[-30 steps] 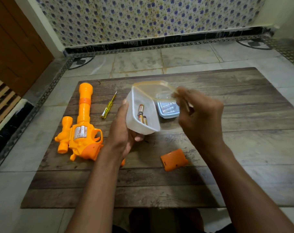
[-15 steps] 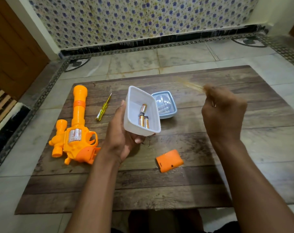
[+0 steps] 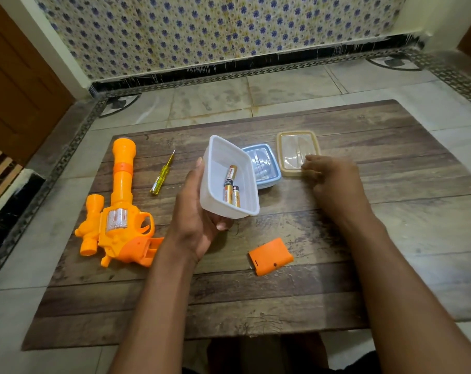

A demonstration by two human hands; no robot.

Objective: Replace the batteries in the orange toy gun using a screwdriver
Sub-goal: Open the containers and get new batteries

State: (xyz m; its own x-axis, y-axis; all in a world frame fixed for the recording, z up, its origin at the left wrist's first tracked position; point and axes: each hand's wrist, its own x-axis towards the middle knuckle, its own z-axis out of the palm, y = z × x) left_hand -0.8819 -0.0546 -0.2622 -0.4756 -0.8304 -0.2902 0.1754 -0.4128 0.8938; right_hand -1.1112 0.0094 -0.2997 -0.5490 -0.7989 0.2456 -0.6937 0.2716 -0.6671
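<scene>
Fingers of the left hand [image 3: 194, 220] curl under and around the white container [image 3: 229, 179], tilting its open top toward the person so the batteries [image 3: 231, 188] inside can be reached. Left of that container on the wooden surface [image 3: 391, 211] lies the orange toy gun [image 3: 115, 211], its grip compartment apparently open. Right of the container, the right hand [image 3: 328, 179] rests curled fingertips on the beige lid [image 3: 296, 149], seemingly parking it aside. Below the container sits the orange battery cover [image 3: 270, 256]; left of it, the yellow screwdriver [image 3: 163, 174], idle.
</scene>
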